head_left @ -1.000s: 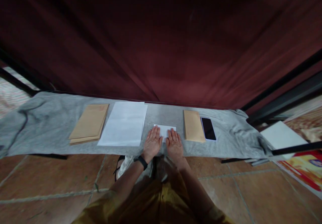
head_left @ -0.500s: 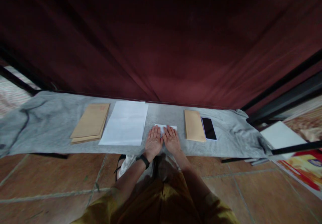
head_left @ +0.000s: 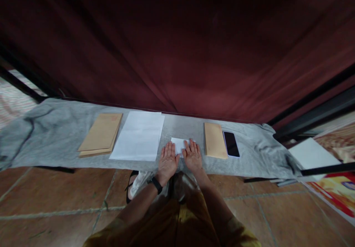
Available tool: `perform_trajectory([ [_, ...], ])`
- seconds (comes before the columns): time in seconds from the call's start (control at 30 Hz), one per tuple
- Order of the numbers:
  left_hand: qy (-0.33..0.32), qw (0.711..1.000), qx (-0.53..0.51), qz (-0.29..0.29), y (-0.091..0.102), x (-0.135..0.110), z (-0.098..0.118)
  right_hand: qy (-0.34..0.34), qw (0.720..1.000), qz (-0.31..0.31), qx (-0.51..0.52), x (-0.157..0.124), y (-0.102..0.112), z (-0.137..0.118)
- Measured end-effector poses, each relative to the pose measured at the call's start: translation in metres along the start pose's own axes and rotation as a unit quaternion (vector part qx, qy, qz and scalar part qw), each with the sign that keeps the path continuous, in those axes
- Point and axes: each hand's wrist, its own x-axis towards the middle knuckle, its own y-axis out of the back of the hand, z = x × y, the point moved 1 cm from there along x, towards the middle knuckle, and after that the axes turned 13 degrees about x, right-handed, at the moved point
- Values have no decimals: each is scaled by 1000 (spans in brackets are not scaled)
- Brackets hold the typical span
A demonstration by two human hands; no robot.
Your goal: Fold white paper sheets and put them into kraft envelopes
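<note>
A small folded white paper [head_left: 178,143] lies on the grey cloth [head_left: 55,136] in front of me. My left hand [head_left: 167,161], with a black band on its wrist, lies flat on the cloth at the paper's near left edge, fingers stretched out. My right hand [head_left: 192,155] presses flat on the paper's right part, fingers spread and covering it. Neither hand holds anything.
A stack of brown envelopes [head_left: 101,134] and a stack of white sheets [head_left: 138,135] lie to the left. A single brown envelope [head_left: 214,140] and a black phone [head_left: 231,144] lie to the right. A dark red curtain [head_left: 177,47] hangs behind. Tiled floor [head_left: 55,199] below.
My right hand has slid a little to the right over the folded paper, uncovering its left part. The left hand stays flat beside it. The view has shifted slightly.
</note>
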Motion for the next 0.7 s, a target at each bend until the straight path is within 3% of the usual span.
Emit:
perform_trajectory([
  [0.37, -23, 999, -9, 47, 2, -31, -9, -5, 1000, 2, -2, 0, -3, 2],
  [0.7, -134, 989, -35, 49, 7, -40, 9, 13, 1000, 13, -11, -2, 1, 0],
])
